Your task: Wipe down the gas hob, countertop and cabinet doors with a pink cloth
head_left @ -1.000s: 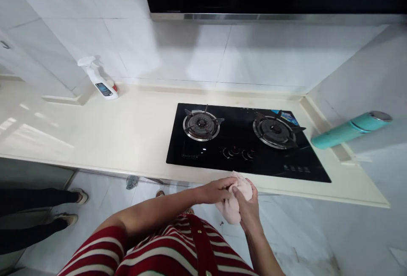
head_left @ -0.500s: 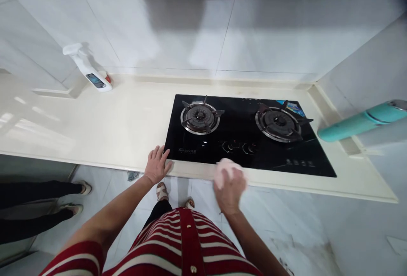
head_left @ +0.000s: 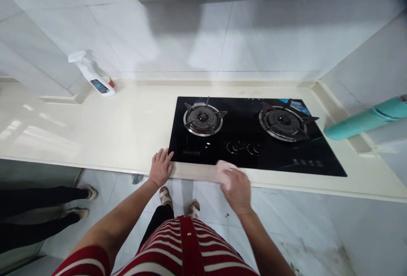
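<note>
Two hands apart: left hand [head_left: 161,167] spread by hob [head_left: 238,117] corner, right hand [head_left: 238,190] gripping cloth [head_left: 224,170] at counter [head_left: 127,127] edge. I'd press flat, evenly.

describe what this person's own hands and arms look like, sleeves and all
The left hand and right hand are ungloved, with no watch or bracelet visible. The left sleeve is short, red with cream stripes, leaving the forearm uncovered. The right sleeve is out of view.
</note>
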The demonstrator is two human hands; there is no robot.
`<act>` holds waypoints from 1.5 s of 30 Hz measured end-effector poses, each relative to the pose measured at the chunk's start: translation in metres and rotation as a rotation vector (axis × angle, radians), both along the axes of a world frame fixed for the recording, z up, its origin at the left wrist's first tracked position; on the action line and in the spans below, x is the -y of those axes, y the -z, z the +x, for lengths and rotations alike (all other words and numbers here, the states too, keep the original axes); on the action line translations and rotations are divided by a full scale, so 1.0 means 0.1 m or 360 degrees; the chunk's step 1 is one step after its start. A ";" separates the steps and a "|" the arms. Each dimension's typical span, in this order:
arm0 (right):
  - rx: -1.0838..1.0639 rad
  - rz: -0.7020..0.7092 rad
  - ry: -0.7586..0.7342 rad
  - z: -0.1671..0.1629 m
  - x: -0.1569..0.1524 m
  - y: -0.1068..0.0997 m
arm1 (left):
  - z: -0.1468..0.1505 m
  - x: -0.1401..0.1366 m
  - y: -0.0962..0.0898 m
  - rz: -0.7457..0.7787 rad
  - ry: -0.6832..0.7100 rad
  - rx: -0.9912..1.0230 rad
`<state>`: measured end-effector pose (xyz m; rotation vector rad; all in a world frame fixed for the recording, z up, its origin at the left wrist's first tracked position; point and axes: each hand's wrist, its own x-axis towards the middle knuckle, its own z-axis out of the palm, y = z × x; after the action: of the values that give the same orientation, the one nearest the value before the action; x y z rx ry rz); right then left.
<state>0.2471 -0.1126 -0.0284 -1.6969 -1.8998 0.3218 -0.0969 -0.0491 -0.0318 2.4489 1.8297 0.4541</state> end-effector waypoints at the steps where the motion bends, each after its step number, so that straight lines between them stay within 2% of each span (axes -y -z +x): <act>1: -0.0103 -0.0064 0.0197 0.16 -0.01 -0.03 | 0.01 0.01 0.00 0.0001 0.0000 0.0009; 3: -0.0310 -0.0113 0.0490 0.28 -0.12 -0.13 | 0.02 0.02 0.01 0.0000 -0.0002 0.0038; 5: -0.0384 -0.0049 0.0538 0.14 -0.32 -0.23 | 0.03 0.03 0.01 0.0000 -0.0003 0.0070; 8: -0.0099 0.0014 0.0405 -0.38 -0.61 -0.24 | 0.03 0.04 0.00 0.0001 0.0012 0.0111; 12: 0.0304 0.0067 0.0390 -1.06 -0.79 -0.03 | -0.13 0.08 -0.03 -0.0028 0.0136 0.0160; 14: 0.0371 0.0179 0.0301 -1.35 -0.81 0.04 | -0.32 0.12 -0.06 -0.0061 0.0241 0.0194; 17: 0.0401 0.0278 0.0120 -1.89 -0.81 0.02 | -0.72 0.16 -0.13 -0.0095 0.0304 0.0251; 21: 0.0438 0.0293 -0.0295 -2.80 -0.83 -0.03 | -1.33 0.11 -0.19 -0.0042 0.0140 0.0322; 24: 0.0414 0.0307 -0.0472 -3.25 -1.01 0.01 | -1.72 0.03 -0.19 0.0044 0.0065 0.0345; 27: 0.0392 0.0322 -0.0231 -3.33 -1.40 0.10 | -2.02 -0.02 -0.11 0.0107 0.0060 0.0385; 29: 0.0399 0.0326 0.0013 -3.28 -1.66 0.13 | -2.16 -0.05 -0.05 0.0142 0.0140 0.0378; 31: 0.0421 0.0346 0.0150 -3.25 -1.80 0.14 | -2.26 -0.08 -0.01 0.0163 0.0255 0.0319; 33: 0.0456 0.0382 0.0242 -3.29 -1.78 0.14 | -2.32 -0.14 -0.01 0.0180 0.0302 0.0266; 36: 0.0509 0.0386 0.0358 -3.40 -1.59 0.17 | -2.41 -0.25 -0.04 0.0170 0.0197 0.0234; 39: 0.0560 0.0356 0.0291 -3.41 -1.56 0.20 | -2.47 -0.31 -0.09 0.0036 0.0159 0.0189; 42: 0.0602 0.0316 0.0233 -3.31 -2.00 0.20 | -2.47 -0.31 -0.15 -0.0072 0.0154 0.0159; 45: 0.0605 0.0162 0.0296 -3.31 -2.83 0.15 | -2.46 -0.31 -0.20 -0.0130 0.0147 0.0129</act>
<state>-0.0837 0.1704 -0.0430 -1.9514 -1.9547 -0.1804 -0.3426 -0.0185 -0.0120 2.4117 1.6626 0.4560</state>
